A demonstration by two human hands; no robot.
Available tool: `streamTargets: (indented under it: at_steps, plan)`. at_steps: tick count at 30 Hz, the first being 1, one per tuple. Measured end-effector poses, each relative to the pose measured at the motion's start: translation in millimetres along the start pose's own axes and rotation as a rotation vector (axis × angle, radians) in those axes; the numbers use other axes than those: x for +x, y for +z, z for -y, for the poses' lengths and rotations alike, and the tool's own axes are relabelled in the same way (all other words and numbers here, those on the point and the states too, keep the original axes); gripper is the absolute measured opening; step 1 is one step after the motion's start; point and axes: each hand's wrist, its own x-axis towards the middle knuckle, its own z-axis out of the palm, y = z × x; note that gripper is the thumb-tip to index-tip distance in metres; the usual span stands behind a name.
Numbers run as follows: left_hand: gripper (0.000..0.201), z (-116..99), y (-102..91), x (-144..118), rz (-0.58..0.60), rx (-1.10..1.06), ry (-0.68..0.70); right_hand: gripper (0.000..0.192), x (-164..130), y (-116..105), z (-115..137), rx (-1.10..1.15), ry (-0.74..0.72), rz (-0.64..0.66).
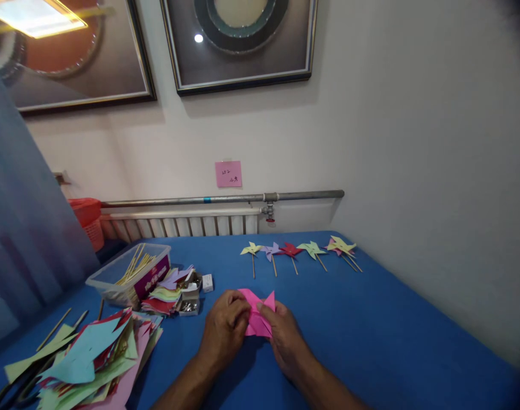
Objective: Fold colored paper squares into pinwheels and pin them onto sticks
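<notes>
Both hands meet over the near middle of the blue table (392, 341). The left hand (225, 327) and right hand (285, 336) pinch a folded pink paper (256, 310) between their fingertips. Finished pinwheels (302, 250) lie in a row at the far edge; paper scraps (93, 359) are heaped near left.

On my blue tabletop (371, 330) a row of finished pinwheels (300, 250) lies near the wall. At my left stands a clear plastic box (129, 273) with wooden sticks, beside small stacks of coloured paper (166, 296). A bigger heap of paper scraps (93, 353) lies nearer to me.
</notes>
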Motion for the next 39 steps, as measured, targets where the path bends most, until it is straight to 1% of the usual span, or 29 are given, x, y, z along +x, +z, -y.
streamTargets:
  at_steps: [4, 7, 10, 13, 17, 20, 23, 26, 29, 31, 33, 34, 36, 39]
  plan:
    - [0.025, 3.9, -2.9, -0.6, -0.010, 0.153, 0.100, 0.029, -0.8, 0.8, 2.8, 0.064, 0.055, -0.043]
    - [0.027, 6.5, -3.0, -1.4, -0.049, 0.297, 0.179, 0.030, 0.4, 0.6, 1.1, 0.062, 0.048, -0.032]
    - [0.027, 7.5, -2.9, -1.4, -0.059, 0.383, 0.233, 0.029, 2.8, -0.2, -3.1, 0.056, 0.034, -0.016]
    - [0.026, 7.6, -3.4, -0.6, -0.054, 0.421, 0.276, 0.027, 6.7, -1.8, -8.7, 0.040, 0.028, -0.029]
    - [0.027, 7.3, -4.0, 0.4, -0.026, 0.448, 0.290, 0.024, 11.1, -4.6, -13.0, -0.030, 0.020, -0.071]
    - [0.027, 6.6, -3.9, 0.7, -0.012, 0.449, 0.294, 0.021, 10.8, -4.5, -10.7, -0.083, 0.010, -0.083]
    - [0.026, 6.6, -4.0, 0.6, -0.011, 0.431, 0.296, 0.022, 8.6, -2.6, -6.5, -0.071, 0.018, -0.062]
    - [0.026, 7.5, -5.3, 0.7, 0.039, 0.340, 0.239, 0.023, 8.2, -2.3, -4.4, -0.089, 0.022, -0.077]
    - [0.028, 8.0, -8.3, 1.8, 0.153, 0.147, 0.108, 0.025, 10.6, -4.2, -3.7, -0.124, 0.030, -0.107]
    - [0.039, 7.3, -11.2, 3.0, 0.216, 0.029, 0.025, 0.027, 12.2, -5.5, -2.9, -0.131, 0.036, -0.116]
    - [0.051, 5.8, -14.3, 4.0, 0.259, -0.024, -0.026, 0.027, 13.0, -6.5, -2.0, -0.131, 0.040, -0.115]
    - [0.053, 4.8, -15.7, 4.3, 0.274, -0.032, -0.039, 0.027, 13.0, -7.0, -1.8, -0.130, 0.040, -0.112]
    - [0.046, 2.9, -17.5, 4.6, 0.294, -0.050, -0.066, 0.025, 12.7, -7.9, -2.0, -0.137, 0.038, -0.105]
    - [0.025, 1.3, -16.9, 4.5, 0.279, -0.112, -0.129, 0.022, 13.2, -9.3, -4.3, -0.179, 0.016, -0.103]
